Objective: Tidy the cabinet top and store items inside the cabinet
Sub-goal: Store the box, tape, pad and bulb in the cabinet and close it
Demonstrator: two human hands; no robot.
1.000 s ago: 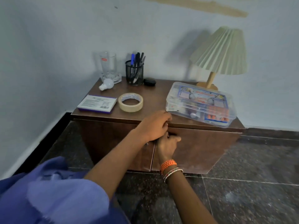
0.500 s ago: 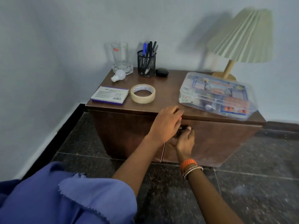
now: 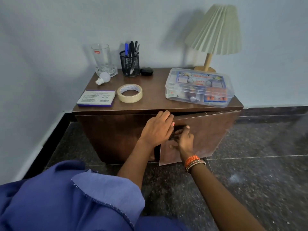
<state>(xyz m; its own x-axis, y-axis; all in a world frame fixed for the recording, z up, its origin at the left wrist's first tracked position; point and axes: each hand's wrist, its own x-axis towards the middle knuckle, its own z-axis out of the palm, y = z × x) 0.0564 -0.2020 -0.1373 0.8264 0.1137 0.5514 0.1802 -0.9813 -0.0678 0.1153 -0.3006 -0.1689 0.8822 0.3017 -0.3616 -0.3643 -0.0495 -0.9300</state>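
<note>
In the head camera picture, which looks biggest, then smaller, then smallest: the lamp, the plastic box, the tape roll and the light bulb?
1. Lamp and plastic box: look about alike, and the box is nearer, so no ranking between them.
2. Tape roll.
3. Light bulb, smallest.

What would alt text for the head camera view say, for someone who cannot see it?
A person's left hand and right hand work at the right door of a low brown cabinet, which stands slightly ajar. On top sit a glass, bulb, pen holder, tape roll, notepad, clear plastic box and lamp.
</note>
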